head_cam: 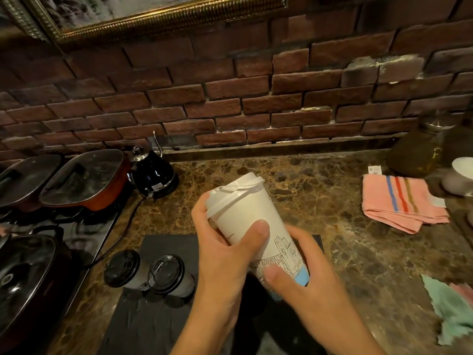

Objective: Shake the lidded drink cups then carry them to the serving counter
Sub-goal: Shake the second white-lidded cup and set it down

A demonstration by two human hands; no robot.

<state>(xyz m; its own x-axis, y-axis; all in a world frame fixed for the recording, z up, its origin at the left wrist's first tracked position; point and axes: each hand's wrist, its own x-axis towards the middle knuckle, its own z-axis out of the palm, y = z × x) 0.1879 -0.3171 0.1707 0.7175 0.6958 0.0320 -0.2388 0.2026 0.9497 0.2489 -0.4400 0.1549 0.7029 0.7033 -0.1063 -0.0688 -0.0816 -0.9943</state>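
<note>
Both hands gripped tilted white cup [252, 221], left hand [225, 249] fingers near lid, right hand [304, 275] fingers at base, two black-lidded cups [151, 272] left of fingers

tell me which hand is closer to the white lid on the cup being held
Left. The left hand wraps the white cup just under its white lid, fingers touching it; the right hand grips the cup's bottom end.
</note>
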